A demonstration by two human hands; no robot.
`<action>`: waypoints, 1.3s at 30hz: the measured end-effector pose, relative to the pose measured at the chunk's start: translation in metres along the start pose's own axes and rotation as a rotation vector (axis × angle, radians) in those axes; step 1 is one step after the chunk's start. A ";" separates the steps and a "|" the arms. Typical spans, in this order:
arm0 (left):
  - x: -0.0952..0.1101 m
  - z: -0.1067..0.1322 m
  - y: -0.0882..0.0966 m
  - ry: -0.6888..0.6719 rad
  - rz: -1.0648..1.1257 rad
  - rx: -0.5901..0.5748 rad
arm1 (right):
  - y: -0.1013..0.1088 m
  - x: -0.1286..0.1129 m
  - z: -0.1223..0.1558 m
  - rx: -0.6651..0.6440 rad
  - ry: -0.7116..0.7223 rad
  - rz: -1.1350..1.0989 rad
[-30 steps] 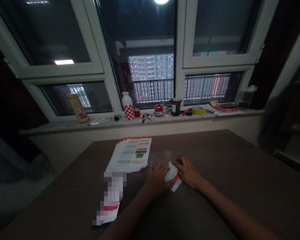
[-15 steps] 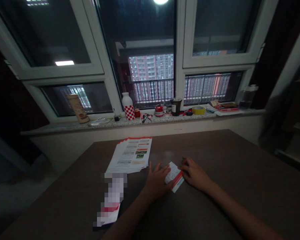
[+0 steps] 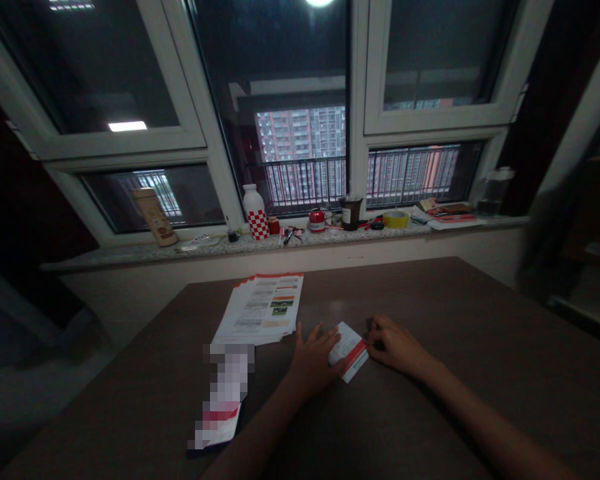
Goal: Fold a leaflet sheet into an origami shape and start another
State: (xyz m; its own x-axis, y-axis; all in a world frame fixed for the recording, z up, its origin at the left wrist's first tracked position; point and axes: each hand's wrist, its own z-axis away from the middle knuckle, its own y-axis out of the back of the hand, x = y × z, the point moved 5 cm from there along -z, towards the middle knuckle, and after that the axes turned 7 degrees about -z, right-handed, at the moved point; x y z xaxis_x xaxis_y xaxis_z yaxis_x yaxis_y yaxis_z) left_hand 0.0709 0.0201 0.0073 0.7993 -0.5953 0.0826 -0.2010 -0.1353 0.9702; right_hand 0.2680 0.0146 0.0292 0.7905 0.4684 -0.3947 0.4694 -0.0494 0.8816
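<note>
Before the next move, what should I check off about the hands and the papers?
1. Left hand on the red-striped paper: ok, fingers over its left side.
2. Right hand by the paper: ok, at its right corner.
3. Right hand's grip firm: cannot tell, fingertips partly hidden.
4. Paper apart from the stack of printed sheets: ok, a gap shows.
5. Stack squared up: not ok, edges fanned.

On the table [image 3: 440,307], papers [image 3: 260,310] lie left of and behind the leaflet [image 3: 351,347].
</note>
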 end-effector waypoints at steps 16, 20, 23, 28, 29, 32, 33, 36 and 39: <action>0.001 0.001 0.001 -0.008 0.001 -0.015 | -0.002 0.014 0.001 -0.023 -0.093 -0.091; 0.002 0.003 0.001 -0.007 -0.009 -0.011 | -0.005 0.015 0.000 -0.021 -0.072 -0.115; 0.006 0.006 0.002 -0.002 -0.008 0.005 | -0.005 0.013 -0.001 -0.019 -0.040 -0.117; 0.010 0.008 0.004 0.017 -0.007 0.057 | -0.005 0.005 -0.001 0.040 0.015 -0.113; 0.010 0.007 0.004 0.024 -0.009 0.063 | -0.007 0.004 -0.001 0.053 0.022 -0.118; 0.010 0.005 0.001 0.048 -0.011 0.068 | -0.017 -0.003 -0.002 0.018 0.068 -0.133; 0.009 0.005 0.000 0.056 -0.011 0.068 | -0.020 -0.005 -0.002 0.002 0.069 -0.136; 0.007 0.003 -0.002 0.064 -0.012 0.062 | -0.027 -0.009 -0.002 -0.033 0.063 -0.127; 0.005 0.001 -0.003 0.071 -0.016 0.057 | -0.028 -0.013 -0.001 -0.051 0.062 -0.113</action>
State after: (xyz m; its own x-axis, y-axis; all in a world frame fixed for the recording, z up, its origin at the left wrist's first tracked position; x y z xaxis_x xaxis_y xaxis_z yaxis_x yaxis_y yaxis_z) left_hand 0.0749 0.0170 0.0049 0.8402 -0.5356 0.0850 -0.2184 -0.1908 0.9570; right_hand 0.2444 0.0106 0.0097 0.7071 0.5223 -0.4767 0.5323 0.0506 0.8450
